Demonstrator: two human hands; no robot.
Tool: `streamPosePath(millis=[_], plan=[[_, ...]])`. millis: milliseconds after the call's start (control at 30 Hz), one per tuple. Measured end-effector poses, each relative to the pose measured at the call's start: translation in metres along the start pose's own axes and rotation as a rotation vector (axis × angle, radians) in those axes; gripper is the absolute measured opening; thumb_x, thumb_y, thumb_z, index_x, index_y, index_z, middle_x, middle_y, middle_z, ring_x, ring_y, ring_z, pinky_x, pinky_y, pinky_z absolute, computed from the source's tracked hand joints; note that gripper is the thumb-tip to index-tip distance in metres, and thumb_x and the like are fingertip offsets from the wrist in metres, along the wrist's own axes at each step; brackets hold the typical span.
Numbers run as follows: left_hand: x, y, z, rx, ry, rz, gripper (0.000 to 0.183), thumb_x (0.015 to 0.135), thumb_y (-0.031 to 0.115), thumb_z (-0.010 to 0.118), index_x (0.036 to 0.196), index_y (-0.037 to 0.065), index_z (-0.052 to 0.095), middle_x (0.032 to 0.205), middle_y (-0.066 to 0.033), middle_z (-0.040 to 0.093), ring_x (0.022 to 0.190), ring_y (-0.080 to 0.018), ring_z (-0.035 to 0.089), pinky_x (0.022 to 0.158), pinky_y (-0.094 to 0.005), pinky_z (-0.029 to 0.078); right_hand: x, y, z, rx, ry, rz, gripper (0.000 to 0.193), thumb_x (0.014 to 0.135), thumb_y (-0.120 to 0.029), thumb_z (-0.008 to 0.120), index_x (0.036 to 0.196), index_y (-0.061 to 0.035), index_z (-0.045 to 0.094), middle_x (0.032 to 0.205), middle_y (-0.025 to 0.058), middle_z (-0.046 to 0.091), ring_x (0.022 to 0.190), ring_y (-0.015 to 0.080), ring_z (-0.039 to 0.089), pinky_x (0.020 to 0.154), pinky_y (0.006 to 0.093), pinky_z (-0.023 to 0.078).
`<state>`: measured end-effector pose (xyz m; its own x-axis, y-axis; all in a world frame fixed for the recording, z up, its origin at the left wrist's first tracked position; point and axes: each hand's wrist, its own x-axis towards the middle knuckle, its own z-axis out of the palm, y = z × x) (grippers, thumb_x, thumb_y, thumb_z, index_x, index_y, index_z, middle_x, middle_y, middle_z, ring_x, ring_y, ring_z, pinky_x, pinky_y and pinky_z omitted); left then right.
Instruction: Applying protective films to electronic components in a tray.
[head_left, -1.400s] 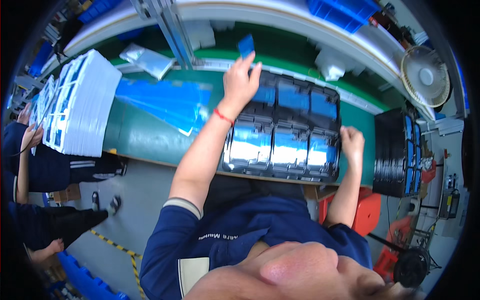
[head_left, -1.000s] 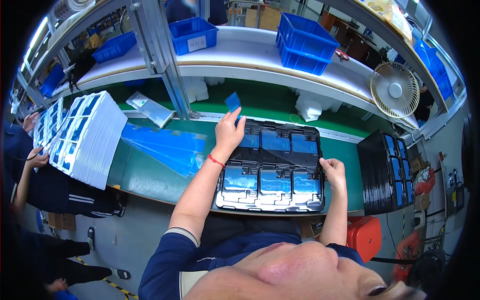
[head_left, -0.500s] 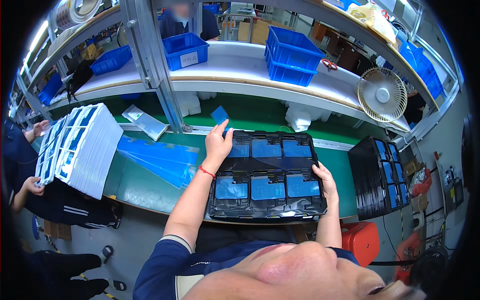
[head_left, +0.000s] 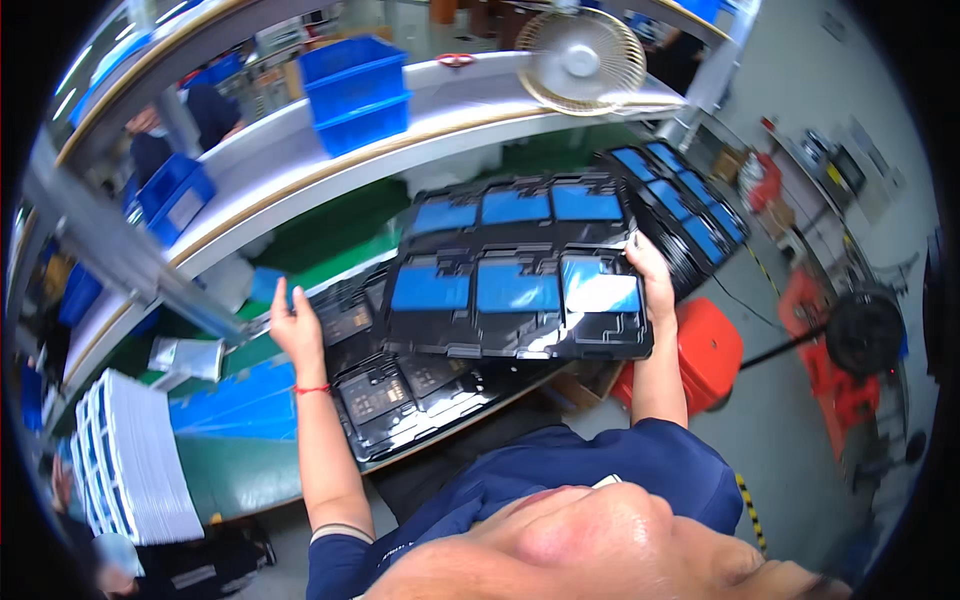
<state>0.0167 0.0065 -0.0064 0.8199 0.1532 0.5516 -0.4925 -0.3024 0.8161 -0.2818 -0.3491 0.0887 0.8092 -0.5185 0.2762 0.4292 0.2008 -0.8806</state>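
Observation:
In my right hand (head_left: 654, 278) is the right edge of a black plastic tray (head_left: 515, 238), its fingers closed on the rim. Blue rectangular sheets lie in two rows of the tray's pockets. The raised tray partly covers a second black tray (head_left: 445, 418), whose left pockets show dark flat parts with small metallic marks. My left hand (head_left: 297, 330) is over the left edge of this lower tray. A small blue film sheet (head_left: 266, 282) is pinched at its fingertips.
At right stands a stack of black trays (head_left: 690, 215) with blue sheets, beside a red stool (head_left: 708, 350). White trays (head_left: 150, 460) are stacked left, near blue strips (head_left: 245, 400). Blue bins (head_left: 360, 95) and a fan (head_left: 582, 62) occupy the shelf. Another person is at lower left.
The view has swung right. My right hand has raised the upper tray and shifted it right toward the stack, uncovering the lower tray. My left hand has come off it, keeping the blue film sheet.

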Motion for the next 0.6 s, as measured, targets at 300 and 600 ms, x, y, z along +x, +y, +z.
streamPosePath(millis=[300,600], plan=[[-0.006,-0.002,0.004,0.073,-0.104,-0.066,0.035,0.087,0.014,0.06,0.119,0.0,0.057,0.104,-0.0147,0.065,0.08,-0.0119,0.055,0.073,-0.0276,0.046,-0.034,-0.077,-0.143,-0.18,0.491,-0.351,0.03,0.091,-0.015,0.05,0.116,0.0013,0.052,0.105,0.0094,0.062,0.091,0.0184,0.062,0.081,0.0319,0.051],[-0.005,-0.023,0.006,0.097,-0.06,0.024,0.036,0.087,0.015,0.06,0.119,0.001,0.058,0.081,-0.0038,0.052,0.066,-0.0083,0.042,0.059,-0.0262,0.034,-0.003,-0.081,-0.234,-0.074,0.785,-0.464,0.025,0.087,-0.013,0.059,0.108,-0.0006,0.056,0.099,0.0117,0.064,0.084,0.0233,0.065,0.075,0.0356,0.055]])
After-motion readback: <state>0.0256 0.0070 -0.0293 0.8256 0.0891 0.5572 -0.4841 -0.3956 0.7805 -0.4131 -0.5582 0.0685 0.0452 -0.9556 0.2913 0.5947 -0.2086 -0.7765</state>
